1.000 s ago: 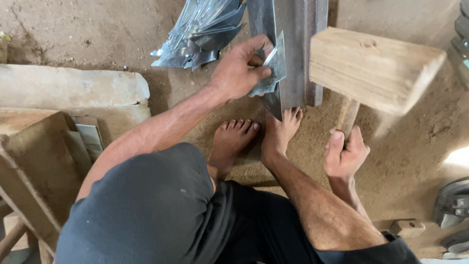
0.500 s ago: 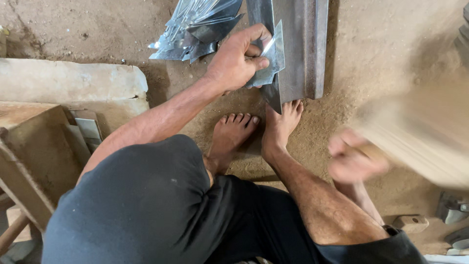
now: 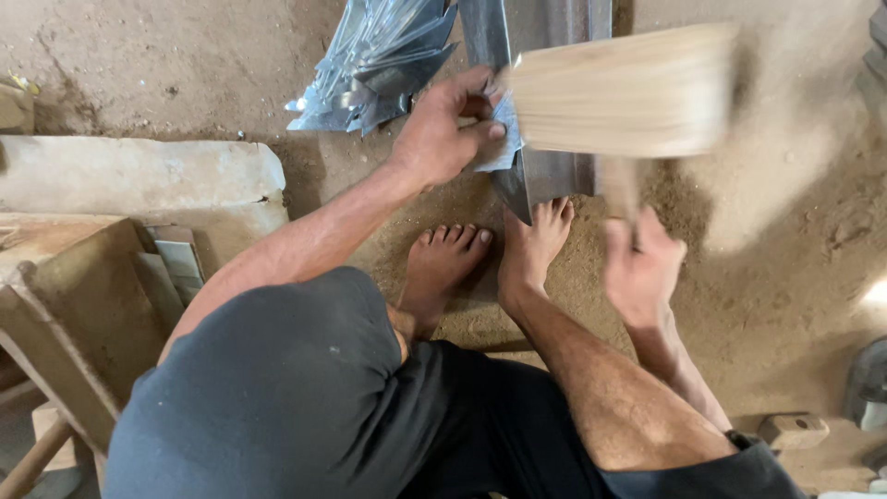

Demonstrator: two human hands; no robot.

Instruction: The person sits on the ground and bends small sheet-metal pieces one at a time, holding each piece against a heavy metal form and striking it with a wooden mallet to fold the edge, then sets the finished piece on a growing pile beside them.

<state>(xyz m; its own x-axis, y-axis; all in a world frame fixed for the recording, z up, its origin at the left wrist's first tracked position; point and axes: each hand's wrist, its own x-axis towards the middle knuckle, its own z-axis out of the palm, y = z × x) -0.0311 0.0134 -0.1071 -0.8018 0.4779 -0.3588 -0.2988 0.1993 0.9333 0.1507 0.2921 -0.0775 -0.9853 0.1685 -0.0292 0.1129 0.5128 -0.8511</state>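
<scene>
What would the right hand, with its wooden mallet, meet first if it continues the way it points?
Probably the metal sheet piece that the left hand pins on the steel bar. The right hand holds the blurred wooden mallet right beside it; depth is unclear.

Pile of cut sheet-metal pieces [image 3: 374, 65] at upper centre. Pale stone slab [image 3: 139, 180] at left. Wooden stool [image 3: 69, 323] at lower left. Small wooden block [image 3: 795, 430] at lower right.

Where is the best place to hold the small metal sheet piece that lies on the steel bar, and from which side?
Probably its left edge, coming from the left, as the left hand does now on the metal sheet piece. That edge sticks out past the steel bar, and the wooden mallet in the right hand takes the right side.
</scene>
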